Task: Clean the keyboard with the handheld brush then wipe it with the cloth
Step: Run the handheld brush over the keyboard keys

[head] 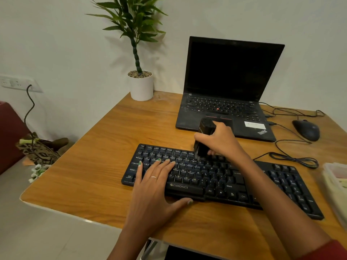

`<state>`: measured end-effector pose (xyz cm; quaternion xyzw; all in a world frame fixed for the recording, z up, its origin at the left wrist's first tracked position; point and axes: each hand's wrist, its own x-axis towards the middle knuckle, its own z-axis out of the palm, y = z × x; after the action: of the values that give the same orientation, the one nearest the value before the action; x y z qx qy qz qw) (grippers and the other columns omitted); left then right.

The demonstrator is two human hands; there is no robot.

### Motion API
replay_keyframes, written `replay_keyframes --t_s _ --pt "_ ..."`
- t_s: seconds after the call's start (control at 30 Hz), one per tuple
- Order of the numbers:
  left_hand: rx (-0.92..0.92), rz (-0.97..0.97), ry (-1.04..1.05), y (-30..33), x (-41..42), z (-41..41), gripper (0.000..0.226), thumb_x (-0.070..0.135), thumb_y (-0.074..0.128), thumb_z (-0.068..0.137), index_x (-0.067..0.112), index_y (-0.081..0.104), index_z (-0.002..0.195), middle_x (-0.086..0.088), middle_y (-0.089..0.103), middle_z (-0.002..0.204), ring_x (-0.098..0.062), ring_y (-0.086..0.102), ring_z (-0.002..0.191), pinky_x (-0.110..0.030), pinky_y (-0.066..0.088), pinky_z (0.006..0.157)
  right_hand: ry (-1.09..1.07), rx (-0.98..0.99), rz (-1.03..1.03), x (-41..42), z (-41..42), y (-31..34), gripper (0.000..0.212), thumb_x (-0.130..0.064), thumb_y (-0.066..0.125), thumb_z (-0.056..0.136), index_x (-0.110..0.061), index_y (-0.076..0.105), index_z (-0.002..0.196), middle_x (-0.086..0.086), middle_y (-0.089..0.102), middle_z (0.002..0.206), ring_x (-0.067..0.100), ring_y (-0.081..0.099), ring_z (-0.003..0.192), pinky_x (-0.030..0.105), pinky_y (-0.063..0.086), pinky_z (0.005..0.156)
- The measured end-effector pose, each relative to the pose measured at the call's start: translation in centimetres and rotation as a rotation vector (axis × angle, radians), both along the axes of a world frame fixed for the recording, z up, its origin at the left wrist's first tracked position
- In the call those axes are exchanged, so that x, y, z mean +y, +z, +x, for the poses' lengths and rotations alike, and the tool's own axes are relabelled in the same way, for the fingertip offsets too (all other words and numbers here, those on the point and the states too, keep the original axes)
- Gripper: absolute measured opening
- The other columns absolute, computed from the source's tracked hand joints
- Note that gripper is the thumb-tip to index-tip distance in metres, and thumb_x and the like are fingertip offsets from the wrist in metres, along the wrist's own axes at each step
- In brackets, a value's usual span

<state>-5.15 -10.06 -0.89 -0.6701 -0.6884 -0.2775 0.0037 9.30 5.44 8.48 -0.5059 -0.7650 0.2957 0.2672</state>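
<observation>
A black keyboard [223,181] lies slanted across the wooden table [105,171]. My left hand [157,184] rests flat on its left keys, fingers straight, thumb along the front edge. My right hand [221,141] grips a black handheld brush [203,139] upright, its bristle end touching the upper key rows near the keyboard's middle. I see no cloth that I can tell apart; a pale folded thing lies inside the container at the right edge.
An open black laptop [229,102] stands behind the keyboard, a mouse [306,129] and loose cables [294,158] to its right. A potted plant [140,85] sits at the table's back left. A translucent container [336,184] is at the right edge.
</observation>
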Motion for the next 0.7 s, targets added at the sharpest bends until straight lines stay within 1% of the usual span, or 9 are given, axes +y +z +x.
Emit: replay_keyframes --t_s 0.1,0.17,0.2,0.27,0.33,0.47,0.57,0.63,0.7 --pt "0.009 0.005 -0.005 0.0 -0.1 0.0 0.097 0.090 0.035 0.070 0.025 0.042 0.142 0.009 0.045 0.145 -0.012 0.037 0.136 -0.043 0.004 0.118 -0.047 0.020 0.130 -0.1 -0.4 -0.5 0.024 -0.025 0.065 0.081 -0.016 0.046 0.068 -0.002 0.055 0.063 0.013 0.052 0.057 0.026 0.044 0.053" --pt "0.011 0.006 0.000 0.0 0.0 0.0 0.097 0.091 0.035 0.070 0.025 0.042 0.142 0.009 0.046 0.144 -0.011 0.038 0.136 -0.046 0.007 0.118 0.003 0.022 0.075 -0.3 -0.6 -0.6 0.023 -0.024 0.065 0.079 -0.013 0.046 0.070 0.006 0.061 0.066 0.017 0.055 0.054 0.027 0.045 0.049" --pt "0.014 0.002 0.004 0.0 0.0 0.0 0.098 0.091 0.035 0.070 0.026 0.042 0.142 0.010 0.046 0.144 -0.011 0.037 0.136 -0.047 0.009 0.117 0.013 0.013 0.045 -0.2 -0.6 -0.6 0.023 -0.023 0.065 0.079 -0.013 0.047 0.070 0.007 0.062 0.067 0.018 0.056 0.052 0.026 0.044 0.046" --pt "0.021 -0.007 0.005 -0.1 0.1 0.0 0.099 0.092 0.035 0.069 0.026 0.041 0.143 0.010 0.044 0.145 -0.011 0.036 0.137 -0.049 0.011 0.117 -0.033 0.002 0.073 0.2 -0.6 -0.4 0.025 -0.024 0.065 0.079 -0.015 0.045 0.067 -0.001 0.056 0.061 0.016 0.054 0.052 0.022 0.041 0.044" --pt "0.025 -0.007 0.006 -0.2 0.1 0.0 0.099 0.092 0.035 0.070 0.026 0.041 0.143 0.010 0.044 0.145 -0.011 0.036 0.137 -0.049 0.011 0.117 -0.059 -0.014 0.146 0.2 -0.7 -0.5 0.027 -0.026 0.065 0.080 -0.019 0.042 0.065 -0.005 0.052 0.060 0.011 0.050 0.053 0.022 0.038 0.046" --pt "0.032 0.003 0.009 -0.2 0.1 0.0 0.098 0.091 0.035 0.071 0.024 0.043 0.141 0.008 0.048 0.143 -0.012 0.039 0.135 -0.051 0.014 0.115 0.016 -0.033 0.056 0.1 -1.1 -0.4 0.025 -0.025 0.065 0.077 -0.014 0.045 0.067 0.003 0.058 0.064 0.019 0.055 0.053 0.030 0.046 0.049" --pt "0.029 0.008 0.005 -0.1 0.0 0.0 0.098 0.091 0.033 0.071 0.023 0.044 0.141 0.008 0.048 0.142 -0.013 0.039 0.135 -0.047 0.012 0.117 -0.049 -0.016 0.167 0.3 -1.1 -0.7 0.027 -0.026 0.065 0.079 -0.018 0.043 0.066 -0.003 0.053 0.061 0.016 0.053 0.058 0.029 0.044 0.050" --pt "0.031 0.013 0.000 -0.1 0.0 0.0 0.098 0.091 0.034 0.071 0.023 0.044 0.140 0.007 0.048 0.143 -0.013 0.039 0.135 -0.043 0.006 0.117 -0.017 0.010 0.110 0.2 -1.0 -0.7 0.025 -0.025 0.065 0.078 -0.016 0.045 0.067 0.003 0.058 0.064 0.017 0.055 0.057 0.034 0.049 0.052" --pt "0.018 0.011 0.001 -0.1 0.0 0.0 0.099 0.092 0.033 0.071 0.023 0.044 0.141 0.008 0.047 0.143 -0.012 0.038 0.135 -0.043 0.006 0.117 0.009 -0.019 0.045 0.3 -1.0 -0.4 0.023 -0.024 0.065 0.077 -0.013 0.046 0.069 0.008 0.062 0.068 0.019 0.056 0.054 0.033 0.048 0.049"
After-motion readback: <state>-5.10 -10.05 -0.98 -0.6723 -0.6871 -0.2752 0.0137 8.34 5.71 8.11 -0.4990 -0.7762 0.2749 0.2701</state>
